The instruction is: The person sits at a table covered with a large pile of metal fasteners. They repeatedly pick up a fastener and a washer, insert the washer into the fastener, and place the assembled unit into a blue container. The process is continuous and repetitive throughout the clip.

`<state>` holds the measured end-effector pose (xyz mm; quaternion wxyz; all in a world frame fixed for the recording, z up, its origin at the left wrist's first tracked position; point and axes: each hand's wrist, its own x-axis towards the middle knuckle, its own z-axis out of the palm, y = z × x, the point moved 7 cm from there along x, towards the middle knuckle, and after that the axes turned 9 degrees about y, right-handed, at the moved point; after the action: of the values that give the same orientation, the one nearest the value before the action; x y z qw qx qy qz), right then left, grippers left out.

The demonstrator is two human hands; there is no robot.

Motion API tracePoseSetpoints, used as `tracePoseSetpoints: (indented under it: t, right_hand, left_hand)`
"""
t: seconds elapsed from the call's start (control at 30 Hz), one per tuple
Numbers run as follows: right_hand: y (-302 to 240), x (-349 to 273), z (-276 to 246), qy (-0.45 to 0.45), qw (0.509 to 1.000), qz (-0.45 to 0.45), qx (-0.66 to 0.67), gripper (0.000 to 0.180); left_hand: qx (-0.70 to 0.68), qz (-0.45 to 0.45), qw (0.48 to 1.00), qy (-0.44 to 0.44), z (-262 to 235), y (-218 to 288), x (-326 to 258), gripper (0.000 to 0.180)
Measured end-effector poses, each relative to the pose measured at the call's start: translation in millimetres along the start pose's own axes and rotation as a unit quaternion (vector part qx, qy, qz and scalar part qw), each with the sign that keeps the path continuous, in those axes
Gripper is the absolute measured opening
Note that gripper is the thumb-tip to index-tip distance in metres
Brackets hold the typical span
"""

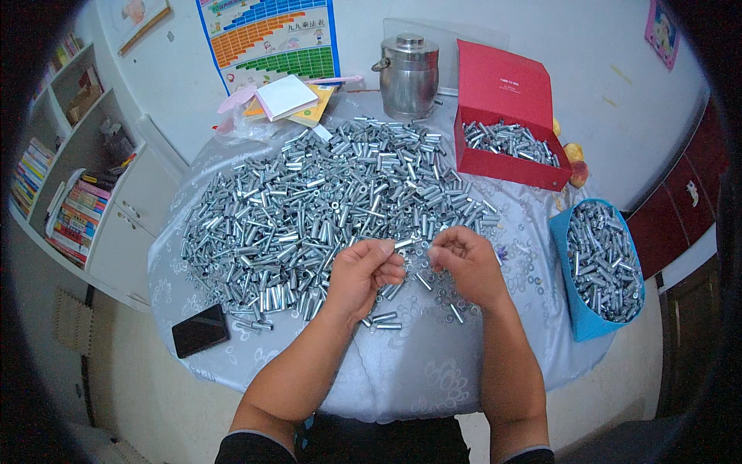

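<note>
A wide heap of silver metal sleeves [286, 209], mixed with small washers and nuts, spreads over the table. In front of its near right side, my left hand [363, 274] is closed, thumb and forefinger pinching a short silver sleeve [404, 243] that points to the right. Facing it, my right hand [468, 267] has its fingers curled together in a pinch; whatever is between those fingertips is too small to make out. A small gap separates the two hands. Loose sleeves [386, 325] and thin washers [448, 298] lie on the cloth under and between them.
A red box [514, 170] with its lid up and a blue fabric bin [583, 309], both filled with metal parts, stand to the right. A black phone [200, 331] lies at the left edge. Behind the heap are a steel pot [409, 77] and a notepad [286, 98].
</note>
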<state>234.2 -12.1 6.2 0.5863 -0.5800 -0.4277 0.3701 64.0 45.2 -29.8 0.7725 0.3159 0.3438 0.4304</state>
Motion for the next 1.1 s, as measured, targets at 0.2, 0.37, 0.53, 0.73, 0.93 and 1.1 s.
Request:
tracePoseSetpoints:
  t: [0.2, 0.37, 0.53, 0.73, 0.93, 1.1]
  right_hand:
    - [3.6, 2.3, 7.8, -0.005, 0.987, 0.035, 0.158, 0.01]
    - [6.5, 0.8, 12.3, -0.008, 0.984, 0.056, 0.171, 0.011]
    - [8.1, 0.8, 12.3, 0.0, 0.984, 0.055, 0.17, 0.012]
    - [-5.6, -5.5, 12.9, 0.049, 0.994, 0.053, 0.079, 0.015]
    - [-4.0, -5.4, 14.7, 0.02, 0.996, 0.017, 0.09, 0.017]
    - [-1.6, -3.9, 11.7, 0.003, 1.0, 0.006, 0.009, 0.017]
  left_hand:
    - [0.007, 0.001, 1.0, -0.013, 2.8, -1.2, -2.6, 0.017]
    - [0.009, 0.004, 1.0, -0.022, 4.2, -0.8, -3.4, 0.016]
    - [0.013, 0.004, 1.0, -0.025, 4.8, -1.6, -3.1, 0.016]
    - [0.012, 0.006, 1.0, -0.024, 4.2, -2.4, -2.1, 0.016]
    - [0.011, 0.011, 1.0, -0.01, 1.6, -2.4, -1.0, 0.016]
    - [0.049, 0.016, 0.999, -0.011, 2.4, -1.6, -1.5, 0.017]
